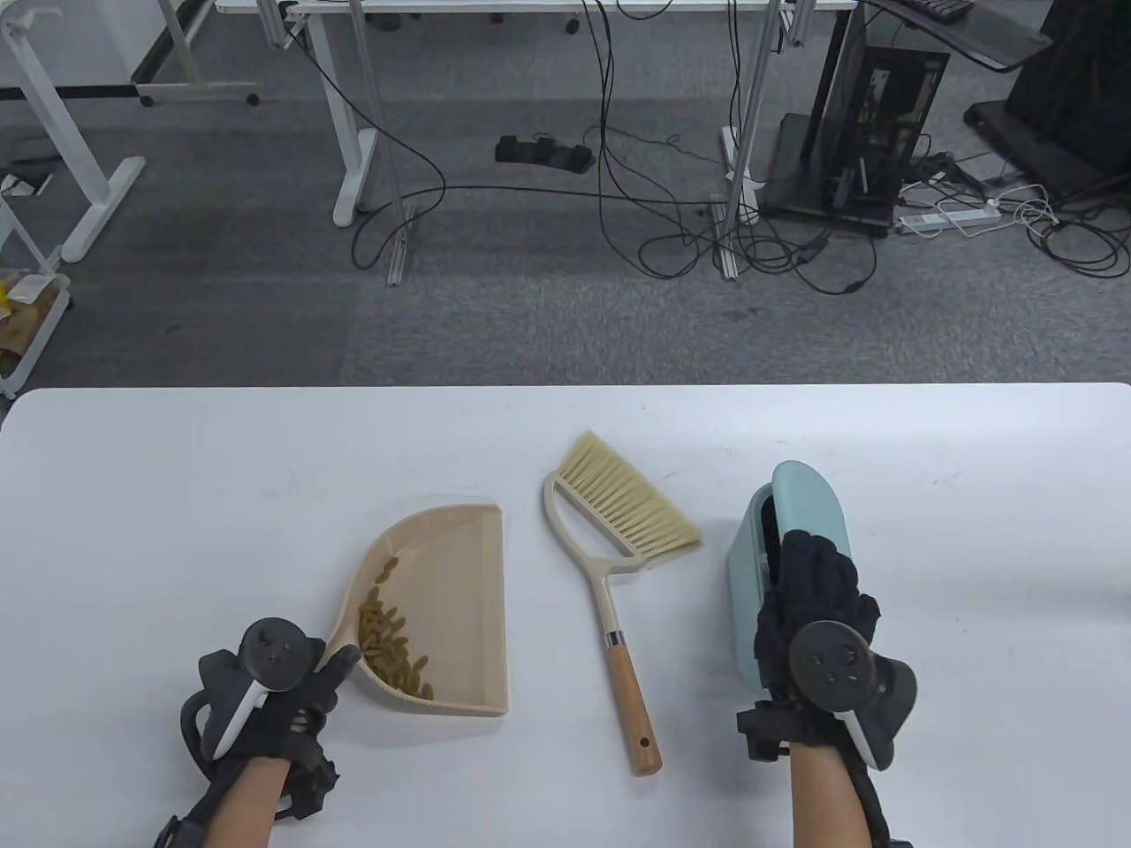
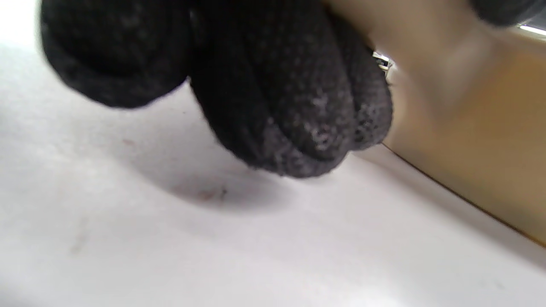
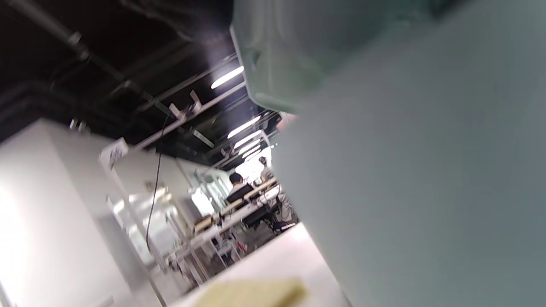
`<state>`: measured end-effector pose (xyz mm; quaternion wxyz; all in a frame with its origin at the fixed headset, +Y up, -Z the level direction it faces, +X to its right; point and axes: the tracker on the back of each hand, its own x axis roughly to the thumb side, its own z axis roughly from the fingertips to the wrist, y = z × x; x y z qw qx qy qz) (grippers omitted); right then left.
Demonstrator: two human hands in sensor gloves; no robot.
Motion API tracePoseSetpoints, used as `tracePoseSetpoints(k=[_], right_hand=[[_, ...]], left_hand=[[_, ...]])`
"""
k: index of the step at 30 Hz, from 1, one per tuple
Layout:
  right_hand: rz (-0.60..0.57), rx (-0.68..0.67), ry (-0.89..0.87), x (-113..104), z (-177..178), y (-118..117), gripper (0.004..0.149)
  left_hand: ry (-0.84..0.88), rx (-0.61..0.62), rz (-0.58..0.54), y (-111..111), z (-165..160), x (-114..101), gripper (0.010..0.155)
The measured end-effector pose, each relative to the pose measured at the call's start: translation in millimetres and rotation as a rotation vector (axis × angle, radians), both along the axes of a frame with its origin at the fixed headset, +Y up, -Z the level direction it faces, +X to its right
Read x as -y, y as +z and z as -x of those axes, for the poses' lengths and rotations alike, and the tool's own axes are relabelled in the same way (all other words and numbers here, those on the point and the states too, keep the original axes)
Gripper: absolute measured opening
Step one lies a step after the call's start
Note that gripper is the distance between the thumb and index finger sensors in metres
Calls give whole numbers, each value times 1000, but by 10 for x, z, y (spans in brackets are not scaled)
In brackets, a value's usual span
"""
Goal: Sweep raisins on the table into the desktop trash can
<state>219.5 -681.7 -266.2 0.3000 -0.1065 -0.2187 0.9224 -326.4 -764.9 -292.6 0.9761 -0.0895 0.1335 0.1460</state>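
A beige dustpan [image 1: 459, 601] lies on the white table [image 1: 177, 495] with a heap of raisins [image 1: 389, 636] inside, near its handle end. My left hand [image 1: 329, 678] grips the dustpan's handle at the pan's near left corner. In the left wrist view my curled fingers [image 2: 290, 106] sit against the beige plastic [image 2: 482, 162], just above the table. The pale blue-green desktop trash can [image 1: 795, 539] stands at the right. My right hand [image 1: 813, 574] lies over its top, fingers curled at the dark opening. The can [image 3: 426, 192] fills the right wrist view.
A brush [image 1: 618, 565] with pale bristles and a wooden handle lies flat between the dustpan and the trash can, handle toward me. The table's far edge [image 1: 565, 387] drops to a floor with desk legs and cables.
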Motion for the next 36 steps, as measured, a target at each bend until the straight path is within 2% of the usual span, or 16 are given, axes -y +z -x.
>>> tracePoseSetpoints(k=[2,5,9,14,17,18,21,24,27,31,36], right_hand=[[-22,31,-143,-63,-193,50,63],[-24,83,-253,-62,-437,127,64],[-9,94,-250,20,-596,198,65],[-44,132,-156,42,-485,178,61],[-47,138,-127,53,-454,174,61],[-44,134,-133,56,-454,177,61],[-46,130,-148,71,-470,177,61],[-55,133,-185,91,-497,172,60],[-58,125,-200,101,-506,179,60],[-60,120,-209,107,-512,183,60],[-65,119,-227,115,-515,189,60]], left_hand=[[-1,0,0,0,1,1,67],[-6,-1,-3,-1,-2,2,67],[-13,-1,-7,0,-5,3,67],[21,-15,-2,12,12,21,67],[171,-24,-5,-1,107,37,67],[279,-52,8,1,139,33,67],[437,-48,13,-6,94,-40,64],[586,-4,-4,-46,-149,-174,66],[678,62,-17,-175,-598,-395,73],[688,179,-93,-384,-1337,-783,73],[664,296,-180,-508,-2223,-1202,73]])
